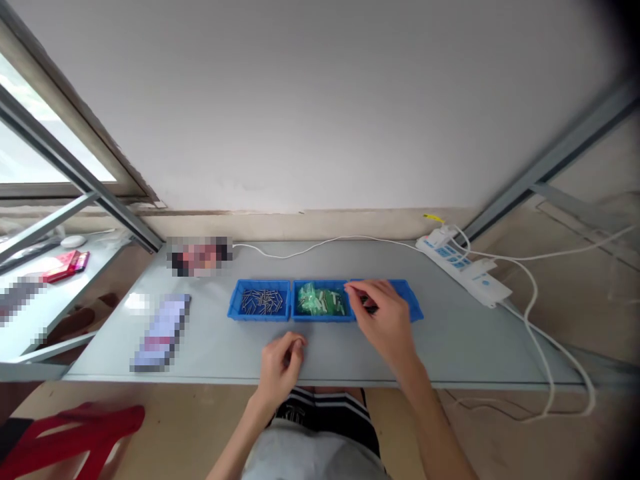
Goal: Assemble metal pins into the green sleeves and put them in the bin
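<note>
My left hand (280,365) rests near the table's front edge, below the bins, its fingers curled and thumb against the index finger. Whatever it may hold is hidden. My right hand (384,313) hovers over the right-hand blue bin (411,303), thumb and index finger pinched together. Anything in that pinch is too small to make out. Most of this bin's inside is covered by the hand. Thin metal screws or nails (262,301) lie loose in the left blue bin (259,317). The middle blue bin (320,318) holds green plastic wrapping (307,299) with small pale pieces (327,301).
A white power strip (465,270) with plugs and cables is at the table's right. A white cable (300,252) runs along the back. On the left lie a blurred phone-like object (163,332) and another blurred item (200,257). A red stool (95,433) stands below left.
</note>
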Action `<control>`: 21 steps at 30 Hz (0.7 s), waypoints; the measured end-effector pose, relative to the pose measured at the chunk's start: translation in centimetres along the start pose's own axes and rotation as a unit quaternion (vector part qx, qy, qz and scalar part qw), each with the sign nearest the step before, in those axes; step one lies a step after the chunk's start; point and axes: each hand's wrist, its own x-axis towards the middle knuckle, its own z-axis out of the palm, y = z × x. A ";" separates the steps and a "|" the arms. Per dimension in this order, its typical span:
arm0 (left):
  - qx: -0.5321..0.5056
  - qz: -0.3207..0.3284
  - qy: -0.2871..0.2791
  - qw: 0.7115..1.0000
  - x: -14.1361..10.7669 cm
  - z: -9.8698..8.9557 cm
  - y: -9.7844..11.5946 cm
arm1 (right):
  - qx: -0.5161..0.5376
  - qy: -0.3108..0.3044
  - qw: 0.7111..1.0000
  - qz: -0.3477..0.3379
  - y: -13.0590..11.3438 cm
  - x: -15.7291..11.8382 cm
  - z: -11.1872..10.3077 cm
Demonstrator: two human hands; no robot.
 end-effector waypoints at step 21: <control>0.020 -0.042 -0.016 0.999 0.8 0.3 0.6 | -0.268 -0.360 0.891 0.067 -1.9 2.3 5.1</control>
